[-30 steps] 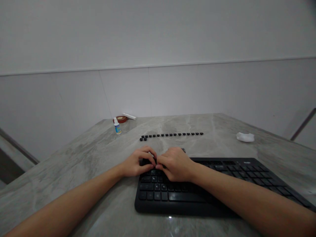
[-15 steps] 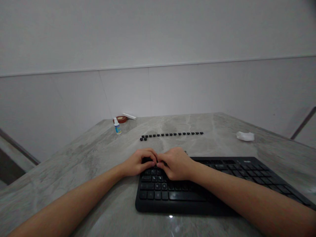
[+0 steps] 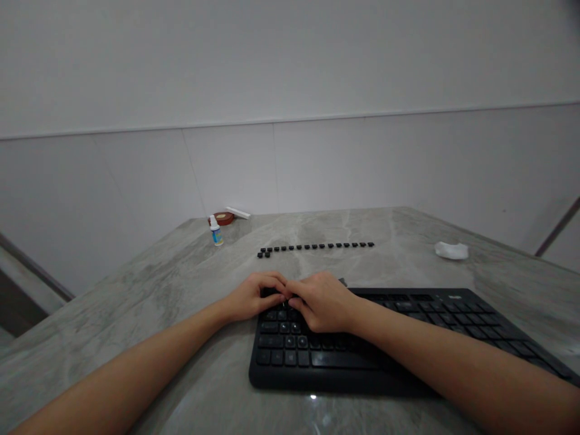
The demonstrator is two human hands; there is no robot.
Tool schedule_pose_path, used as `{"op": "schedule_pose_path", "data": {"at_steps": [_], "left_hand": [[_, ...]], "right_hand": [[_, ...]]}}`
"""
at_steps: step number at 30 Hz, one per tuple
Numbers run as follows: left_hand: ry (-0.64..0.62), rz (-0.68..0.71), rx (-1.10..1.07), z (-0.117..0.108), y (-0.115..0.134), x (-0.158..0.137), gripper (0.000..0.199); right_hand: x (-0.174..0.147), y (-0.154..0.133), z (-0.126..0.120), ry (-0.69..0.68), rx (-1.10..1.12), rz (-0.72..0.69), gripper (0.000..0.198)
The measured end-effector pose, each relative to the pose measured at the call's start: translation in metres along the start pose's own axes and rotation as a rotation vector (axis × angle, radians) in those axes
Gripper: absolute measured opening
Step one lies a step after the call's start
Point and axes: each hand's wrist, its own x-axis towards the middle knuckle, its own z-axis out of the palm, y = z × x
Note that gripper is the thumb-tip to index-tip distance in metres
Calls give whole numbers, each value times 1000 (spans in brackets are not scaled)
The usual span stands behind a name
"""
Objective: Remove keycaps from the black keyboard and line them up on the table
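A black keyboard (image 3: pixel 344 376) lies on the table in front of me. Several of its key spots, left of the middle, show bare pale mounts without caps. Over its upper left corner, my left hand (image 3: pixel 254 296) is closed with thumb and forefinger pinched. My right hand (image 3: pixel 324 303) comes across the keyboard and pinches at the same spot, its fingertips touching those of the left. Something small and dark with a bright glint shows at the fingertips, too small to name. Beyond the hands, black keycaps (image 3: pixel 314 246) stand in a long row, with two more (image 3: pixel 267 255) below its left end.
A small white bottle (image 3: pixel 216 232) with a blue label stands at the back left. Behind it are a brown round object (image 3: pixel 222 219) and a white strip (image 3: pixel 238 212). A crumpled white piece (image 3: pixel 452 251) lies at the right on the grey marbled table (image 3: pixel 181 290).
Both hands stay at the same spot, their pinched fingertips shifting only slightly. A small glint now shows beneath the fingertips. The keycap row is unchanged.
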Motion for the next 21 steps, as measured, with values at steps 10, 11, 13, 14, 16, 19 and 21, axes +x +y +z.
{"op": "schedule_pose_path", "data": {"at_steps": [10,11,13,14,16,19,21], "left_hand": [[-3,-24,2,1,0,1,16],[-5,-30,8,1,0,1,17],[-2,-36,18,1,1,1,17],[2,-36,22,1,0,1,18],[6,-33,26,1,0,1,18],[8,-35,25,1,-2,0,17],[12,-37,25,2,-2,0,16]], "right_hand": [[0,-3,2,-11,-38,48,20],[1,-3,2,-10,-38,46,20],[1,-2,1,-5,-34,34,19],[1,-1,1,-2,-32,21,18],[1,1,2,9,-29,-14,18],[1,4,2,24,-41,-59,17],[1,4,2,27,-58,-67,16]]}}
